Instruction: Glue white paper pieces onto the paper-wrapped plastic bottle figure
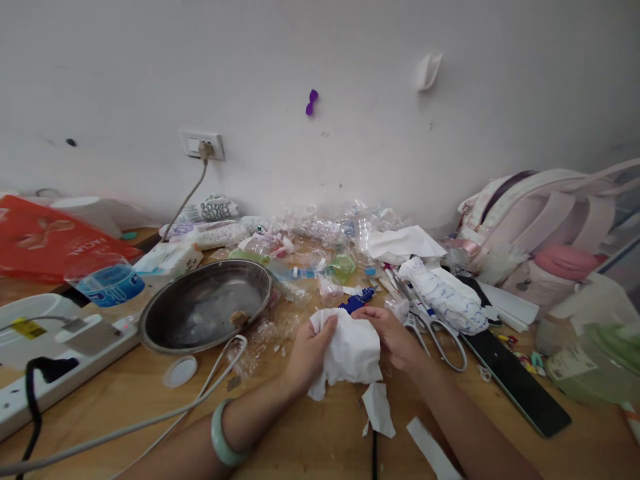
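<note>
Between my two hands is a crumpled white tissue [353, 347], held above the wooden table. My left hand [311, 350] grips its left side, thumb on top, and a pale green bangle [223, 433] circles that wrist. At the tissue's upper right edge, my right hand [393, 333] pinches with its fingers closed; some fingers are hidden behind the tissue. Just beyond it lies a dark blue piece [357, 300] whose kind I cannot make out. Torn white scraps [379, 408] lie below the tissue, near my right forearm.
To the left stand a metal basin [200, 313] and a white power strip [30, 393] with cables. Scissors [445, 343], a dark phone-like slab [520, 383] and a pink backpack [545, 220] are on the right. Clear plastic packaging [325, 230] is heaped along the wall.
</note>
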Demonstrator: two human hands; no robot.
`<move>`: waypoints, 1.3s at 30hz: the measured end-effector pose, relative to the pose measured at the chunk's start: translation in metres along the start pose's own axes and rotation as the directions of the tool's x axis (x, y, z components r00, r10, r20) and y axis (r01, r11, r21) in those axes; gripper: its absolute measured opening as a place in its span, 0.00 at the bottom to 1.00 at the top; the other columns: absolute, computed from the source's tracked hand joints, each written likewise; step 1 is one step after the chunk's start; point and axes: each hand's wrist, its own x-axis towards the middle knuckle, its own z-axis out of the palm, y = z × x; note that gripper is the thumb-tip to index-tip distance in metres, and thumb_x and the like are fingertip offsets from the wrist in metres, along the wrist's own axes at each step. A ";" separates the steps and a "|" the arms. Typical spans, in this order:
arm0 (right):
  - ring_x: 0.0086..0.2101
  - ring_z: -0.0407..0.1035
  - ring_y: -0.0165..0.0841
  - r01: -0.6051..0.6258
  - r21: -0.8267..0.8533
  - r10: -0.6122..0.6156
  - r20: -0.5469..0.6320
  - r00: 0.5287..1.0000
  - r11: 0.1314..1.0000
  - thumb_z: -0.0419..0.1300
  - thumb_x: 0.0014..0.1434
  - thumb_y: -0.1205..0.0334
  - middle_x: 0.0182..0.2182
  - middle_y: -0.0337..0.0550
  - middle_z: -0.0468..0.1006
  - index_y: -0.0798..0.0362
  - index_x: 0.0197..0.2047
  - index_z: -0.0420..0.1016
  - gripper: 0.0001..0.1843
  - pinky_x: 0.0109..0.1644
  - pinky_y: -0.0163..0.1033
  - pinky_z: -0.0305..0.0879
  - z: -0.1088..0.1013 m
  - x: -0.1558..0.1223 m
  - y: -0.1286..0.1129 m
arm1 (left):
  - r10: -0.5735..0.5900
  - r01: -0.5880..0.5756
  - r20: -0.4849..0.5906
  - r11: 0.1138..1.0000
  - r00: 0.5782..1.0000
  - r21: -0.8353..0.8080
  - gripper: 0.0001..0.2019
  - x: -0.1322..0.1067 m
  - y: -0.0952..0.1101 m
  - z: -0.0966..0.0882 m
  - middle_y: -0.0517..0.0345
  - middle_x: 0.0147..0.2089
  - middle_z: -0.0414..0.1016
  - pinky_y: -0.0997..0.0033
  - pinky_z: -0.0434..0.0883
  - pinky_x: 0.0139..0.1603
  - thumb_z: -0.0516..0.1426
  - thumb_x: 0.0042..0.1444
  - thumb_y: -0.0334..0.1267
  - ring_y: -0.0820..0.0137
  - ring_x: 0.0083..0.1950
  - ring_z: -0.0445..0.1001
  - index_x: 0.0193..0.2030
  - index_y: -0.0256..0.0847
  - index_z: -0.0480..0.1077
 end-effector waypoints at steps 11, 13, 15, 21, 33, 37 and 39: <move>0.27 0.64 0.29 0.220 -0.359 -0.214 0.057 0.975 0.907 0.66 0.43 0.54 0.26 0.39 0.74 0.55 0.31 0.75 0.14 0.31 0.35 0.57 -0.009 0.004 0.007 | 0.057 -0.057 -0.001 0.988 0.998 0.141 0.17 0.002 -0.002 -0.003 0.59 0.24 0.73 0.76 0.65 0.26 0.63 0.41 0.49 0.73 0.25 0.68 0.27 0.35 0.71; 0.25 0.62 0.28 0.246 -0.416 -0.244 0.058 0.968 0.875 0.64 0.44 0.54 0.24 0.38 0.72 0.54 0.28 0.74 0.12 0.30 0.34 0.56 -0.009 0.004 0.007 | 0.056 -0.056 0.006 0.985 0.998 0.164 0.17 0.003 -0.003 -0.005 0.59 0.24 0.73 0.76 0.65 0.26 0.63 0.41 0.49 0.72 0.25 0.68 0.26 0.35 0.71; 0.24 0.61 0.28 0.257 -0.447 -0.263 0.050 0.964 0.857 0.64 0.44 0.55 0.22 0.37 0.71 0.54 0.26 0.73 0.10 0.28 0.34 0.55 -0.009 0.004 0.008 | 0.069 -0.073 0.026 0.976 0.997 0.203 0.16 0.004 -0.003 -0.006 0.58 0.24 0.73 0.75 0.65 0.26 0.63 0.41 0.49 0.71 0.26 0.68 0.26 0.35 0.71; 0.21 0.56 0.26 0.203 -0.351 -0.214 0.006 0.977 0.914 0.64 0.41 0.57 0.19 0.33 0.66 0.54 0.22 0.68 0.11 0.26 0.33 0.51 -0.005 0.002 0.003 | 0.256 -0.258 0.053 0.902 0.965 0.347 0.12 0.004 0.000 -0.009 0.54 0.33 0.77 0.73 0.67 0.36 0.60 0.47 0.43 0.67 0.34 0.72 0.34 0.37 0.75; 0.22 0.55 0.25 0.172 -0.239 -0.182 -0.021 0.983 0.956 0.66 0.40 0.54 0.20 0.33 0.65 0.54 0.23 0.68 0.14 0.25 0.33 0.49 -0.003 0.000 0.002 | 0.325 -0.383 0.211 0.844 0.922 0.374 0.15 0.000 0.014 -0.009 0.53 0.32 0.77 0.72 0.65 0.42 0.54 0.52 0.47 0.65 0.37 0.71 0.27 0.39 0.77; 0.23 0.56 0.25 0.178 -0.268 -0.190 -0.020 0.982 0.947 0.66 0.40 0.54 0.21 0.33 0.65 0.54 0.23 0.69 0.13 0.25 0.33 0.49 -0.004 0.000 0.002 | 0.186 -0.222 0.146 0.927 0.972 0.302 0.21 0.005 0.014 -0.009 0.54 0.26 0.74 0.72 0.64 0.33 0.52 0.51 0.52 0.68 0.30 0.69 0.23 0.38 0.75; 0.23 0.56 0.26 0.191 -0.268 -0.200 -0.010 0.980 0.944 0.65 0.40 0.54 0.21 0.34 0.65 0.54 0.24 0.69 0.13 0.25 0.33 0.50 -0.004 0.000 0.003 | 0.136 -0.162 0.113 0.948 0.984 0.273 0.17 0.008 0.011 -0.008 0.58 0.23 0.71 0.74 0.62 0.29 0.56 0.47 0.51 0.71 0.26 0.65 0.23 0.37 0.73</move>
